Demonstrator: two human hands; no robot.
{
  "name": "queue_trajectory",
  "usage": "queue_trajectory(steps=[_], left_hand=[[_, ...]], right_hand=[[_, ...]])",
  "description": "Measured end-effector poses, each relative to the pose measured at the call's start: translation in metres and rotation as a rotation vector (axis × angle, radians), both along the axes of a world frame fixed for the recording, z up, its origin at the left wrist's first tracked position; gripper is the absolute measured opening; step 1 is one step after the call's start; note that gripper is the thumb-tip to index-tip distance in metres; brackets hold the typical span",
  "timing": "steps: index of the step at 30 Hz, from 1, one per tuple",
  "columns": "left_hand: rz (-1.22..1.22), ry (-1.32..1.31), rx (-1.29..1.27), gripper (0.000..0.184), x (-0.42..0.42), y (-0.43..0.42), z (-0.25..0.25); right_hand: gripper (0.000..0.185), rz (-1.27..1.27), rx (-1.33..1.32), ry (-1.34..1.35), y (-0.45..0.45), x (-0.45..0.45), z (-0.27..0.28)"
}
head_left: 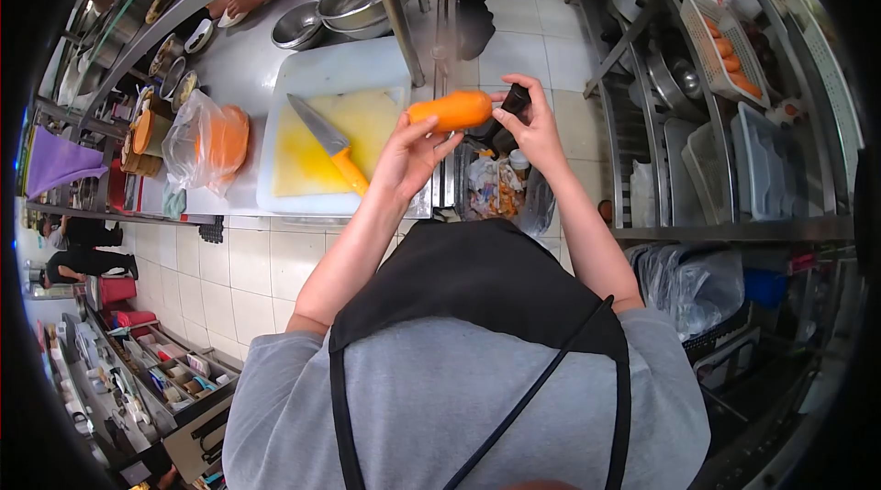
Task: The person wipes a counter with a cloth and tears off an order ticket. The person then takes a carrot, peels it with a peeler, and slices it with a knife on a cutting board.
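Note:
My left hand (410, 152) is closed around a thick orange carrot (451, 110), lying nearly level in front of me. At its right end, my right hand (536, 128) grips a black-handled tool (517, 99); its working end is too small and covered to make out. Below both hands stands a waste bin (496, 187) with orange and pale scraps in it. To the left, a knife with an orange handle (348, 169) rests on a yellow-stained white cutting board (294, 72). Beside the board sits a clear plastic bag (191, 137) with something orange inside.
Metal bowls (353, 4) stand at the back of the steel counter (243, 77). An upright metal post (393, 13) rises behind the board. On the right are shelves with a basket of orange vegetables (725, 50). Another person's hand (244, 2) is across the counter.

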State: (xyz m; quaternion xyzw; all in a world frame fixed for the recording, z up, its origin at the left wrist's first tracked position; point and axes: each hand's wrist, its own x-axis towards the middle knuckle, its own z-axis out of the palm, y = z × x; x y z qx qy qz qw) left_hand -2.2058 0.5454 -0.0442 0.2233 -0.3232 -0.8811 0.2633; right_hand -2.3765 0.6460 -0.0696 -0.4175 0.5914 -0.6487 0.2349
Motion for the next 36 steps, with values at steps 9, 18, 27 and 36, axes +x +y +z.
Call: queue_trajectory(steps=[9,18,27,36], left_hand=[[-0.427,-0.128,0.159,0.048,0.01,0.015,0.016],[-0.381,-0.41,-0.374,0.059,0.014,0.02,0.01],[-0.388,-0.477,-0.496,0.07,0.012,0.02,0.01],[-0.397,-0.398,-0.41,0.063,0.022,0.017,0.02]], right_hand=[[0.036,0.178,0.059,0.103,0.009,0.014,0.032],[0.039,-0.141,-0.305,-0.522,0.018,-0.036,0.054],[0.04,0.032,-0.14,-0.705,-0.003,0.004,0.025],[0.045,-0.175,-0.184,-0.69,0.021,-0.057,0.01]])
